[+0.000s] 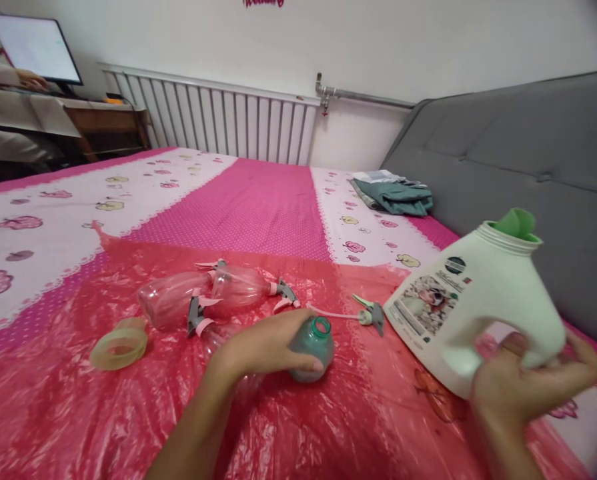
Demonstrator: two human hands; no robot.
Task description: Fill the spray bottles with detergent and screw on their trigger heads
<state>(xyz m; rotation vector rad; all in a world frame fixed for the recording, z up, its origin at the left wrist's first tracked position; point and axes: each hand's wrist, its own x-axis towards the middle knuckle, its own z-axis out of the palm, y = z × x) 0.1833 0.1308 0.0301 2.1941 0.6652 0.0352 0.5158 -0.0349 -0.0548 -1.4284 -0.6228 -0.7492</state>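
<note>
Item: white detergent jug [478,300], uncapped, green spout uppermost, tilted above the red plastic sheet [78,413] on the bed, with the right hand [523,383] clamped on its handle; the label shows a picture and a dark round badge, print too blurred to read. Item: small teal bottle [314,343], neck open, on the sheet, left hand [265,347] closed around it. Adjacent: clear pink spray bottles [213,293], loose trigger sprayer [371,313], tape roll [119,345].

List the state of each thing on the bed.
Green bottle: uncapped, neck up, gripped by left hand.
White jug: tilted, cap off, held by right hand.
Green sprayer: loose, lying on plastic sheet.
Pink bottles: lying down, sprayers fitted.
</note>
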